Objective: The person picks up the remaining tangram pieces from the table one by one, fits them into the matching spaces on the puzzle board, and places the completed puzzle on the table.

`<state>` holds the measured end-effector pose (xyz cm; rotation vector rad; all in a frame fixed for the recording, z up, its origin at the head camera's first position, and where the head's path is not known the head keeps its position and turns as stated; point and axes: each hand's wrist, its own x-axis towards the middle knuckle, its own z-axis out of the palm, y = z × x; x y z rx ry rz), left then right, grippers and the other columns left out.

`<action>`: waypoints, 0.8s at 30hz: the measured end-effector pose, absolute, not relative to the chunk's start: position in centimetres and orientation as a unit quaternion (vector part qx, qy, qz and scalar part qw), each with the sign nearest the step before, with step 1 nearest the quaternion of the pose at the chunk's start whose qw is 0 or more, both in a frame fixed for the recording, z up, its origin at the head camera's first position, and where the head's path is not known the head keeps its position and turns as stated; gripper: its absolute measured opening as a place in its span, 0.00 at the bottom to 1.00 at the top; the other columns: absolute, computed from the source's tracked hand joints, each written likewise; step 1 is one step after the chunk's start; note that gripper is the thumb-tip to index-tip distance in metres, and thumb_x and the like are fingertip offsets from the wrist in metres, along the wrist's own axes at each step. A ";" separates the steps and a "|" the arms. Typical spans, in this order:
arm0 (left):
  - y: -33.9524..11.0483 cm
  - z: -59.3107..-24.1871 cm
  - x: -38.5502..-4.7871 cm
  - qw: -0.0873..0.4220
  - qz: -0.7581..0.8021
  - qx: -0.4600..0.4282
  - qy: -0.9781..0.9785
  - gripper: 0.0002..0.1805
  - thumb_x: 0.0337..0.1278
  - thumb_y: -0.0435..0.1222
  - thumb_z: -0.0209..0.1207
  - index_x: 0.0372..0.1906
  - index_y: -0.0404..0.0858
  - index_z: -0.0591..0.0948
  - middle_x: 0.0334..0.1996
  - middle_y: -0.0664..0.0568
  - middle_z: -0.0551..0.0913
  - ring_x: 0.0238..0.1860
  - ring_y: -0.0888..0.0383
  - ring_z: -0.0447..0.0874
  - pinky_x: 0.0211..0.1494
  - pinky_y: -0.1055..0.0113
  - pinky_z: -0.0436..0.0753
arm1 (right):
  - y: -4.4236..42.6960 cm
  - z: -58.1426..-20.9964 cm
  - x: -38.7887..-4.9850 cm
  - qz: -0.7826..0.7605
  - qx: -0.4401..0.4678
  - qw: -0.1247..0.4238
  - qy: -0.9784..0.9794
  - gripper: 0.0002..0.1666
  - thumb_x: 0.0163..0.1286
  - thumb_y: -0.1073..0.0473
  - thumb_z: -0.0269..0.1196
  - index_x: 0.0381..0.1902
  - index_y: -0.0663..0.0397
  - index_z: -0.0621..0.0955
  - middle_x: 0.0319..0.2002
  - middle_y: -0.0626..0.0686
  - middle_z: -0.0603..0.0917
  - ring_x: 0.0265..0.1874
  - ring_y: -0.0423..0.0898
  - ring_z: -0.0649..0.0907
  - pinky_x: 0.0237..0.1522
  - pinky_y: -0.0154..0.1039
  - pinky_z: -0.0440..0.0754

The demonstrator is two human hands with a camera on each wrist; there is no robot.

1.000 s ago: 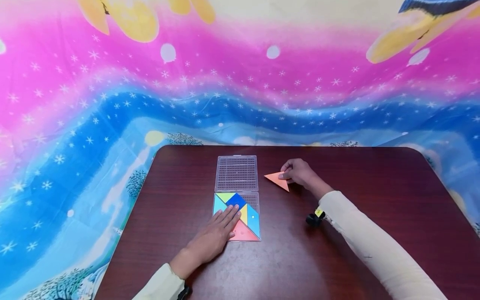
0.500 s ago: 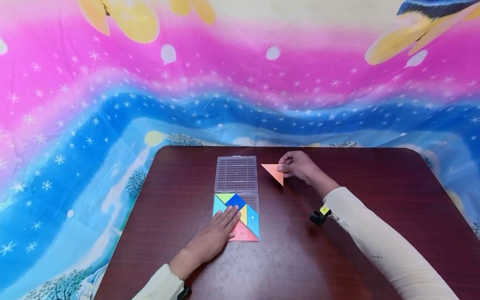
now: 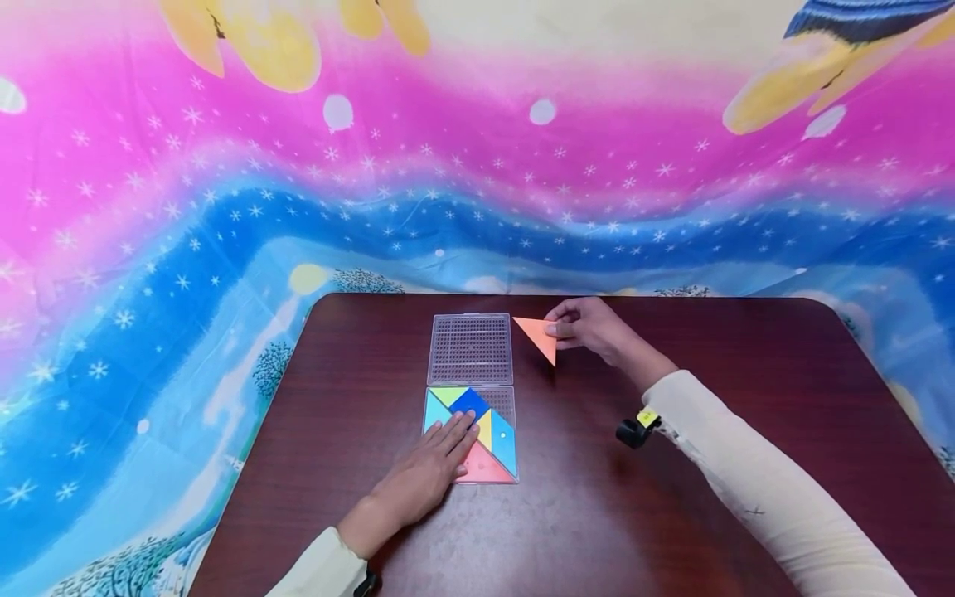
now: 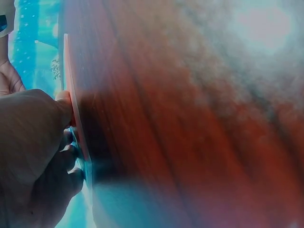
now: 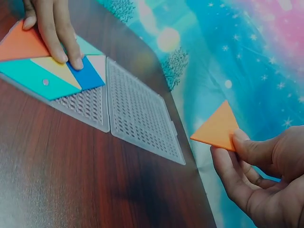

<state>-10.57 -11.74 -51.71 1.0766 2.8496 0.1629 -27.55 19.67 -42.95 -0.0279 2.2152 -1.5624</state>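
Observation:
My right hand (image 3: 591,332) pinches an orange triangle tangram piece (image 3: 537,333) between thumb and fingers. It holds the piece above the table, just right of the lid (image 3: 470,350) of a clear plastic case. Fingers spread, my left hand (image 3: 427,471) lies over the tangram pieces in the case's near half (image 3: 501,400). Around and under it show a red triangle (image 3: 488,467), a blue square (image 3: 468,403), a yellow triangle (image 3: 486,425), a light blue parallelogram (image 3: 503,439), a turquoise triangle (image 3: 434,410) and a lime piece (image 3: 448,395). In the right wrist view, bare grid shows at that half's corner.
The case lies unfolded on a dark brown wooden table (image 3: 671,497), its lid on the far side. Behind the table hangs a printed pink and blue cloth (image 3: 619,191). A black wrist strap device (image 3: 636,432) sits at my right cuff.
The right hand has moved away from me and slightly left, carrying the orange triangle closer to the lid and turning it a little. The left hand has stayed on the pieces.

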 end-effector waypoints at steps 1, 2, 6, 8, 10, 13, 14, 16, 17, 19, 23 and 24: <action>-11.7 -51.7 -10.6 0.046 0.054 0.352 0.933 0.32 0.81 0.47 0.47 0.80 0.39 0.61 0.82 0.45 0.56 0.82 0.47 0.55 0.82 0.51 0.63 | 19.5 -42.9 -27.5 -0.564 -0.010 0.214 0.797 0.18 0.72 0.68 0.65 0.55 0.74 0.78 0.40 0.55 0.81 0.35 0.41 0.87 0.56 0.55 0.86; -11.7 -51.7 -10.5 0.046 0.055 0.351 0.934 0.32 0.81 0.47 0.47 0.80 0.39 0.61 0.82 0.45 0.56 0.82 0.47 0.55 0.82 0.51 0.62 | 19.4 -42.8 -27.5 -0.565 -0.010 0.214 0.797 0.18 0.72 0.68 0.65 0.55 0.74 0.78 0.40 0.55 0.81 0.35 0.41 0.86 0.56 0.55 0.86; -11.7 -51.8 -10.5 0.048 0.058 0.350 0.934 0.32 0.80 0.46 0.47 0.80 0.38 0.61 0.82 0.45 0.55 0.82 0.47 0.55 0.82 0.50 0.62 | 18.9 -42.6 -27.4 -0.567 -0.012 0.213 0.796 0.17 0.73 0.68 0.64 0.55 0.73 0.78 0.40 0.55 0.80 0.34 0.40 0.86 0.55 0.53 0.87; -11.7 -51.8 -10.5 0.048 0.057 0.349 0.934 0.32 0.80 0.46 0.47 0.80 0.38 0.62 0.82 0.45 0.55 0.82 0.47 0.55 0.82 0.50 0.62 | 18.6 -42.5 -27.4 -0.569 -0.014 0.214 0.794 0.17 0.72 0.67 0.64 0.55 0.73 0.78 0.40 0.55 0.80 0.34 0.40 0.86 0.54 0.52 0.87; -11.7 -51.8 -10.5 0.047 0.058 0.349 0.934 0.32 0.80 0.46 0.47 0.80 0.38 0.62 0.82 0.45 0.56 0.82 0.47 0.55 0.82 0.50 0.62 | 18.3 -42.3 -27.4 -0.571 -0.014 0.215 0.792 0.17 0.72 0.67 0.65 0.55 0.73 0.78 0.40 0.56 0.81 0.34 0.41 0.86 0.53 0.50 0.88; -11.7 -51.8 -10.5 0.048 0.059 0.349 0.934 0.32 0.81 0.47 0.47 0.80 0.39 0.61 0.83 0.45 0.55 0.82 0.48 0.54 0.82 0.50 0.62 | 17.8 -42.0 -27.4 -0.574 -0.014 0.219 0.789 0.18 0.72 0.67 0.65 0.55 0.74 0.78 0.41 0.56 0.81 0.34 0.42 0.87 0.52 0.49 0.89; -11.7 -51.8 -10.5 0.049 0.059 0.349 0.934 0.32 0.81 0.47 0.47 0.80 0.39 0.61 0.83 0.45 0.55 0.82 0.47 0.54 0.82 0.51 0.62 | 17.7 -41.9 -27.3 -0.576 -0.013 0.221 0.787 0.18 0.71 0.68 0.65 0.55 0.74 0.78 0.41 0.56 0.81 0.35 0.42 0.87 0.52 0.49 0.89; -11.7 -51.7 -10.5 0.052 0.060 0.348 0.934 0.32 0.81 0.47 0.47 0.80 0.39 0.61 0.83 0.46 0.55 0.82 0.47 0.54 0.82 0.51 0.62 | 17.4 -41.8 -27.3 -0.577 -0.014 0.222 0.786 0.18 0.72 0.67 0.65 0.55 0.74 0.78 0.41 0.57 0.81 0.35 0.42 0.87 0.52 0.50 0.89; -11.7 -51.7 -10.6 0.054 0.061 0.347 0.934 0.32 0.81 0.47 0.47 0.80 0.39 0.61 0.83 0.46 0.55 0.82 0.47 0.54 0.82 0.51 0.62 | 17.2 -41.7 -27.3 -0.579 -0.015 0.222 0.784 0.18 0.72 0.67 0.65 0.55 0.73 0.78 0.42 0.57 0.81 0.36 0.43 0.87 0.53 0.50 0.88; -11.7 -51.7 -10.6 0.057 0.064 0.345 0.935 0.32 0.81 0.47 0.47 0.81 0.39 0.60 0.83 0.46 0.54 0.82 0.47 0.54 0.82 0.51 0.61 | 16.8 -41.7 -27.3 -0.583 -0.015 0.223 0.781 0.17 0.72 0.68 0.65 0.55 0.73 0.78 0.42 0.57 0.81 0.36 0.43 0.87 0.54 0.51 0.88; -11.7 -51.6 -10.6 0.061 0.069 0.343 0.935 0.32 0.80 0.47 0.47 0.81 0.40 0.61 0.83 0.46 0.54 0.83 0.47 0.53 0.82 0.51 0.61 | 16.2 -41.8 -27.2 -0.587 -0.008 0.225 0.778 0.17 0.72 0.68 0.65 0.55 0.73 0.79 0.43 0.58 0.81 0.37 0.45 0.88 0.53 0.51 0.88; -11.7 -51.6 -10.5 0.061 0.069 0.343 0.935 0.32 0.80 0.47 0.47 0.81 0.40 0.61 0.83 0.46 0.54 0.83 0.47 0.53 0.82 0.51 0.61 | 16.1 -41.8 -27.2 -0.588 -0.004 0.226 0.777 0.16 0.72 0.68 0.65 0.54 0.72 0.79 0.43 0.58 0.81 0.37 0.45 0.88 0.54 0.51 0.88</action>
